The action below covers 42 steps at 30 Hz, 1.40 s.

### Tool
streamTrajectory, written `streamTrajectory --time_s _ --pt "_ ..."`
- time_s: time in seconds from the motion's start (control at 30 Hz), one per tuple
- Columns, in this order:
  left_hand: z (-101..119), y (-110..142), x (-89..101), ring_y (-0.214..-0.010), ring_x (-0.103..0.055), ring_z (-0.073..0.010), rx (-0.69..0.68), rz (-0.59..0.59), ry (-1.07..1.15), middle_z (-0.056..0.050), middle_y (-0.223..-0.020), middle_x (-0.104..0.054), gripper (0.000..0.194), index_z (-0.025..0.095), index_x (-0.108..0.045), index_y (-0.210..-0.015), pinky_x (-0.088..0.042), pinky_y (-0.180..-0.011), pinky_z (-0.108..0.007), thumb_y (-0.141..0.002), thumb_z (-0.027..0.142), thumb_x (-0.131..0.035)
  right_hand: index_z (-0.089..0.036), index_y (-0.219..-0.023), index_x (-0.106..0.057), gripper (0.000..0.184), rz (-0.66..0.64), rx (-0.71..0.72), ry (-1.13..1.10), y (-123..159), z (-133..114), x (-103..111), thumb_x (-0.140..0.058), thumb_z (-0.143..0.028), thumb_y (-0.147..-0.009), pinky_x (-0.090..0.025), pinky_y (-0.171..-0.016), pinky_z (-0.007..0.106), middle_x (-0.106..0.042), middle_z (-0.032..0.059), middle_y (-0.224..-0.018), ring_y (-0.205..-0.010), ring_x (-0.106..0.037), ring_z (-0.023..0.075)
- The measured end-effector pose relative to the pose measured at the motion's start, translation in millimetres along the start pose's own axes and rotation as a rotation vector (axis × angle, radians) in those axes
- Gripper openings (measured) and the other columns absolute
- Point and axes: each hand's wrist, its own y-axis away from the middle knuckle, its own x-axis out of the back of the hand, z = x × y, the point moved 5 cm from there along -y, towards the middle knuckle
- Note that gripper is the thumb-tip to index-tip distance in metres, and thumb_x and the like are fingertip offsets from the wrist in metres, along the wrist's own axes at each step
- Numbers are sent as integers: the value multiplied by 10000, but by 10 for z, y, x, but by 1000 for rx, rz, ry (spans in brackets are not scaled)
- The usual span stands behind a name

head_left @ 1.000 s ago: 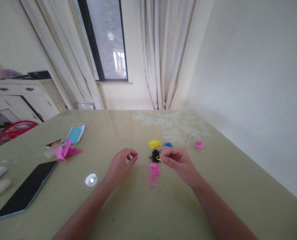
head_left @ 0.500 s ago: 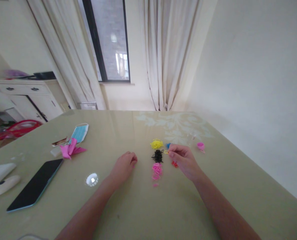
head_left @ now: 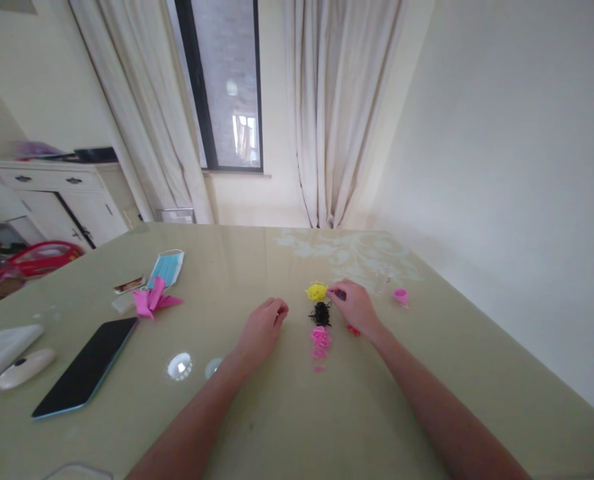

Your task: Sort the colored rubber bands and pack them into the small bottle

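Note:
My right hand (head_left: 351, 303) is pinched at the right edge of a small pile of yellow rubber bands (head_left: 316, 291). Whether a band sits between its fingertips is too small to tell. Nearer me lie a black pile of bands (head_left: 321, 314) and a pink pile (head_left: 320, 340), in a column with the yellow one. A few red bands (head_left: 353, 330) show below my right wrist, and a bit of blue (head_left: 341, 295) is mostly hidden by the fingers. My left hand (head_left: 264, 327) rests on the table left of the piles, fingers curled closed, their contents hidden.
Toward the right stands a small pink cup-like piece (head_left: 401, 297), with clear plastic (head_left: 381, 281) beside it. At left lie a dark-screened tablet or phone (head_left: 87, 367), pink folded paper (head_left: 155, 300), a blue face mask (head_left: 167, 268) and a clear dome (head_left: 179, 367).
My right hand has moved left to the yellow pile; the yellow band seen in its fingertips before no longer shows apart. The view has shifted slightly, and my left hand stays curled.

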Motion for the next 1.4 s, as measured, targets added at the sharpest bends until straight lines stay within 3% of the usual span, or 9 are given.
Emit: streamTrajectory --time_s 0.2,0.4,0.5,0.63,0.8,0.97,1.17,1.3,1.4 --pt "-1 -6 -11 -882 -674 -219 -23 29 64 -94 -1003 -729 183 197 -697 -965 -516 -846 -366 -972 230 -517 -180 -881 -823 203 -64 -5 94 -280 -2 -55 -638 -167 -962 -445 -731 286 -741 84 -915 -805 -657 191" --pt "21 -11 -61 -796 -701 -210 71 -6 437 -63 -860 -749 199 189 -700 -944 -548 -761 -348 -914 374 -634 -197 -1068 -812 260 25 -3 66 111 20 2 -557 -242 -1039 -493 -831 306 -730 84 -1008 -918 -681 206" --pt "72 13 -94 -752 -699 -187 140 -53 634 -38 -798 -737 298 185 -681 -933 -548 -716 -316 -880 477 -704 -209 -1063 -801 291 121 41 -51 272 -2 47 -522 -292 -1057 -511 -847 329 -721 72 -973 -906 -680 213" --pt "138 51 -92 -787 -701 -183 197 -89 731 -44 -825 -749 372 182 -688 -914 -554 -740 -312 -822 532 -775 -198 -1022 -777 281 217 49 -213 297 -57 144 -523 -314 -1054 -507 -812 330 -718 75 -940 -843 -662 210" --pt "171 103 -50 -731 -640 -141 245 -102 782 -11 -785 -706 381 174 -721 -901 -518 -717 -275 -793 525 -821 -194 -930 -744 246 167 123 -365 363 -297 191 -592 -354 -1039 -461 -693 290 -672 36 -800 -689 -575 169" --pt "200 136 -15 -747 -653 -147 260 -101 851 -13 -795 -727 407 181 -718 -896 -510 -722 -273 -759 533 -868 -202 -1046 -763 294 24 281 -400 551 -629 46 -774 -470 -928 -476 -707 288 -692 46 -870 -764 -619 180" --pt "219 144 -34 -788 -707 -181 269 -120 855 -48 -812 -776 431 178 -712 -907 -535 -733 -292 -763 552 -867 -209 -976 -783 194 49 336 -380 621 -721 -54 -639 -326 -1034 -469 -711 280 -694 44 -827 -737 -615 159" --pt "194 130 -5 -886 -734 -204 217 -175 802 -74 -937 -802 400 184 -721 -990 -562 -810 -317 -801 517 -838 -197 -941 -784 134 79 313 -489 574 -718 60 -688 -281 -981 -442 -636 262 -668 25 -773 -671 -567 141" --pt "75 78 149 -942 -729 -224 157 -188 569 -93 -1069 -798 405 201 -735 -1111 -567 -815 -334 -858 517 -761 -198 -919 -802 109 83 251 -678 533 -686 247 -718 -258 -954 -408 -585 254 -658 11 -741 -634 -527 127"
